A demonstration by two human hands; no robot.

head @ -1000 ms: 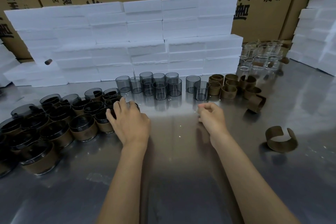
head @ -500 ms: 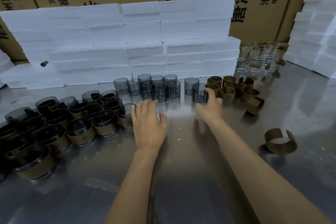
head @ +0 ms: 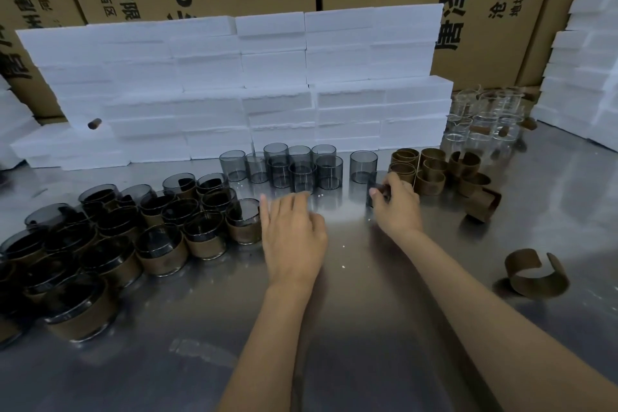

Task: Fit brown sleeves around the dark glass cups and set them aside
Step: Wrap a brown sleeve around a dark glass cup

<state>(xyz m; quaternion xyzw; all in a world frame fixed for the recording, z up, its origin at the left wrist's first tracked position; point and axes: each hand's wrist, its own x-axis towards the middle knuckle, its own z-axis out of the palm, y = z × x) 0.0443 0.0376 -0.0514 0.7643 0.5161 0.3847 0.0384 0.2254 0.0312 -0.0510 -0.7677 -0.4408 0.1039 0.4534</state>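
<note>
we have a large batch done: the sleeved cups (head: 160, 254) crowd the left side of the metal table (head: 368, 328), each dark glass wrapped in a brown band. what is left looks smaller: a cluster of bare dark cups (head: 287, 167) stands by the white foam blocks (head: 234, 94), with the loose brown sleeves (head: 431, 170) grouped to their right and one open sleeve (head: 535, 274) lying apart near the table's right edge. our right hand (head: 398, 207) has its fingers closed around a bare cup (head: 376, 192) just beside the sleeves, so the next fitting seems to be starting. our left hand (head: 294, 234) hovers flat with fingers spread, holding nothing.
</note>
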